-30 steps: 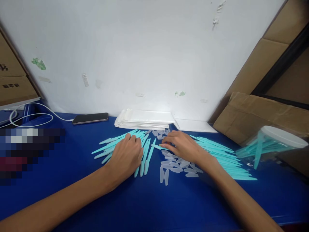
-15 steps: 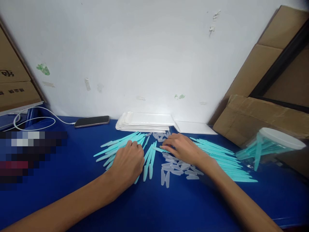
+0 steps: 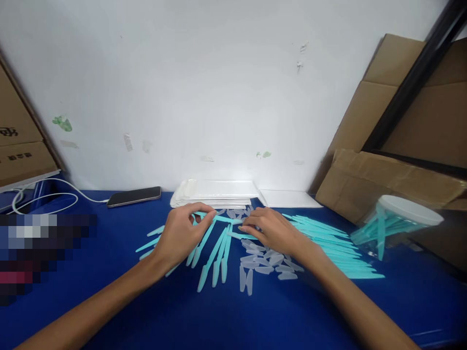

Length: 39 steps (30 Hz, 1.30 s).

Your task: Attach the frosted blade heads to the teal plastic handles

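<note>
My left hand (image 3: 188, 231) pinches a slim turquoise eyebrow razor (image 3: 223, 219) between thumb and fingers. Its pale end points right, close to the fingertips of my right hand (image 3: 272, 231). The right fingers are curled together over another turquoise razor (image 3: 235, 236), which sticks out to the left from beneath them; their exact grip is partly hidden. Several capped razors (image 3: 216, 272) lie fanned out below and beside my left hand. Loose translucent caps (image 3: 262, 261) are scattered below my right hand, and more caps (image 3: 235, 213) lie behind the hands.
Turquoise razors (image 3: 335, 248) lie piled right of my right forearm. A clear jar (image 3: 408, 210) with a white lid holds more, beside cardboard (image 3: 394, 177). White flat packets (image 3: 219, 192) lie against the wall. At left is a phone (image 3: 134, 196) with a white cable (image 3: 85, 197).
My left hand has risen from the fanned razors and now holds one out toward my right hand. The right hand stays over its razor. The view has tilted slightly.
</note>
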Each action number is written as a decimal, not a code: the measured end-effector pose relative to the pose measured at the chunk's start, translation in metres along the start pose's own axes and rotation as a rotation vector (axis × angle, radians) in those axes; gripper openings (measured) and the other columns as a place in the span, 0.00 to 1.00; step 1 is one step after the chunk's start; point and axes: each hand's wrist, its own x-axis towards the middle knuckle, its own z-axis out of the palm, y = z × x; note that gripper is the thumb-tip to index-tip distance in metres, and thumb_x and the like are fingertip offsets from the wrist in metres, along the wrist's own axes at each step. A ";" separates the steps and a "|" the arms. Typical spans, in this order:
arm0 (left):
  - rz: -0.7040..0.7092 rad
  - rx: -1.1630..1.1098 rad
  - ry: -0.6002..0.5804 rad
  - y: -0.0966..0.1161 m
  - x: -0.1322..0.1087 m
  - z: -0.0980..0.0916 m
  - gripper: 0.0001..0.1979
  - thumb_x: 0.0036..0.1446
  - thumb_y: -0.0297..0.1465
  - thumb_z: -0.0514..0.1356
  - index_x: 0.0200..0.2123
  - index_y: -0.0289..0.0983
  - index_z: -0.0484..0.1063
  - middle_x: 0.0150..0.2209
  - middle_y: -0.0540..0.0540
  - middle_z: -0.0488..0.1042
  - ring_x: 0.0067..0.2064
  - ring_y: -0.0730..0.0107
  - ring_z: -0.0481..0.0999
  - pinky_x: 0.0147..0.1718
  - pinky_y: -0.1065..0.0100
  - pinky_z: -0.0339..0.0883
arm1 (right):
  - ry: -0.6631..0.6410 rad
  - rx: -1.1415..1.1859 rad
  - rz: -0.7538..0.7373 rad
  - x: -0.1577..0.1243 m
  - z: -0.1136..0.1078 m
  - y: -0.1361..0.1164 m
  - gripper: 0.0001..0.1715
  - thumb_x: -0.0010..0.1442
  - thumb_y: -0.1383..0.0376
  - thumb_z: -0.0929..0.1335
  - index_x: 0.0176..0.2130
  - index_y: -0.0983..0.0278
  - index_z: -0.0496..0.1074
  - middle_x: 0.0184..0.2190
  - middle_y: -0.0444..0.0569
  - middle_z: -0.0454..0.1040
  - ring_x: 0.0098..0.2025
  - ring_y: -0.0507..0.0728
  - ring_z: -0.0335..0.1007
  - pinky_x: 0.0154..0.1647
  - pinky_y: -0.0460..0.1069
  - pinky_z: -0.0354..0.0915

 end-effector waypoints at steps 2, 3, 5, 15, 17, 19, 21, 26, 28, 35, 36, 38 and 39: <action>-0.111 -0.211 0.000 0.001 0.005 -0.004 0.16 0.58 0.45 0.64 0.34 0.38 0.79 0.31 0.47 0.79 0.27 0.69 0.72 0.25 0.69 0.63 | 0.002 0.000 0.003 0.001 0.000 0.001 0.21 0.73 0.56 0.60 0.45 0.62 0.78 0.36 0.49 0.78 0.37 0.56 0.71 0.39 0.51 0.62; -0.157 -0.292 -0.006 0.000 0.007 -0.006 0.17 0.55 0.47 0.65 0.33 0.37 0.79 0.29 0.47 0.78 0.26 0.70 0.71 0.23 0.71 0.61 | 0.000 0.002 0.005 0.001 0.000 0.001 0.21 0.73 0.56 0.60 0.45 0.62 0.78 0.36 0.49 0.78 0.37 0.56 0.72 0.39 0.51 0.62; -0.233 -0.409 -0.001 -0.002 0.009 -0.007 0.20 0.53 0.49 0.67 0.29 0.36 0.77 0.24 0.48 0.74 0.25 0.72 0.69 0.22 0.72 0.58 | -0.007 0.014 0.006 0.001 -0.001 0.001 0.20 0.73 0.56 0.60 0.45 0.62 0.78 0.37 0.49 0.78 0.38 0.56 0.72 0.41 0.51 0.62; -0.292 -0.125 -0.092 -0.024 0.014 0.003 0.27 0.60 0.55 0.52 0.23 0.39 0.60 0.16 0.58 0.50 0.18 0.77 0.49 0.19 0.72 0.43 | -0.033 0.018 -0.026 0.002 0.009 -0.003 0.13 0.71 0.61 0.64 0.46 0.61 0.76 0.43 0.50 0.75 0.45 0.57 0.71 0.44 0.52 0.64; -0.283 -0.052 -0.127 -0.025 0.014 0.003 0.23 0.59 0.52 0.55 0.26 0.38 0.66 0.16 0.57 0.53 0.18 0.75 0.52 0.20 0.71 0.43 | -0.043 0.032 -0.036 0.003 0.010 -0.005 0.13 0.71 0.62 0.63 0.46 0.61 0.76 0.43 0.50 0.75 0.45 0.57 0.71 0.44 0.51 0.65; -0.259 0.017 -0.158 -0.024 0.012 0.003 0.18 0.58 0.48 0.58 0.31 0.37 0.71 0.16 0.57 0.58 0.20 0.73 0.57 0.21 0.71 0.46 | -0.056 0.045 -0.041 0.004 0.008 -0.009 0.14 0.71 0.63 0.63 0.46 0.61 0.77 0.43 0.50 0.75 0.45 0.57 0.70 0.43 0.51 0.65; -0.226 0.069 -0.190 -0.022 0.009 0.004 0.16 0.58 0.45 0.59 0.37 0.37 0.74 0.18 0.55 0.64 0.22 0.70 0.64 0.23 0.70 0.52 | -0.066 0.059 -0.049 0.003 0.006 -0.012 0.13 0.71 0.65 0.63 0.46 0.61 0.77 0.43 0.50 0.76 0.45 0.57 0.70 0.43 0.51 0.65; -0.150 0.180 -0.237 -0.020 0.000 0.012 0.21 0.61 0.40 0.56 0.52 0.34 0.72 0.21 0.53 0.70 0.26 0.65 0.72 0.28 0.68 0.60 | -0.079 0.074 -0.089 0.003 0.003 -0.025 0.13 0.71 0.66 0.64 0.45 0.60 0.78 0.43 0.48 0.76 0.43 0.55 0.71 0.43 0.51 0.62; -0.112 0.223 -0.242 -0.019 -0.003 0.014 0.24 0.63 0.40 0.54 0.58 0.33 0.68 0.22 0.53 0.71 0.26 0.64 0.73 0.28 0.67 0.59 | -0.085 0.079 -0.105 0.003 0.003 -0.030 0.13 0.71 0.65 0.63 0.46 0.59 0.78 0.42 0.47 0.76 0.42 0.55 0.71 0.43 0.51 0.61; 0.053 0.305 -0.197 -0.012 -0.011 0.015 0.15 0.67 0.35 0.50 0.48 0.39 0.73 0.30 0.49 0.75 0.31 0.64 0.74 0.29 0.66 0.58 | -0.131 0.186 -0.137 0.002 0.005 -0.037 0.12 0.70 0.58 0.65 0.46 0.56 0.77 0.43 0.43 0.78 0.42 0.53 0.73 0.44 0.50 0.60; 0.072 0.305 -0.194 -0.012 -0.012 0.016 0.14 0.67 0.34 0.50 0.47 0.39 0.73 0.31 0.49 0.75 0.31 0.64 0.74 0.29 0.66 0.59 | -0.131 0.202 -0.145 0.002 0.005 -0.038 0.12 0.70 0.58 0.65 0.46 0.56 0.77 0.43 0.43 0.78 0.42 0.53 0.74 0.45 0.50 0.60; 0.105 0.301 -0.188 -0.011 -0.014 0.017 0.13 0.67 0.33 0.50 0.45 0.40 0.74 0.31 0.49 0.76 0.32 0.65 0.75 0.30 0.66 0.60 | -0.129 0.228 -0.164 0.001 0.005 -0.041 0.12 0.71 0.59 0.64 0.44 0.57 0.77 0.42 0.42 0.79 0.42 0.53 0.74 0.47 0.50 0.60; 0.118 0.299 -0.184 -0.011 -0.015 0.018 0.13 0.67 0.33 0.50 0.45 0.40 0.74 0.32 0.49 0.76 0.32 0.66 0.75 0.30 0.66 0.60 | -0.129 0.238 -0.174 0.001 0.005 -0.043 0.12 0.71 0.59 0.64 0.43 0.58 0.77 0.42 0.43 0.79 0.43 0.53 0.74 0.48 0.50 0.59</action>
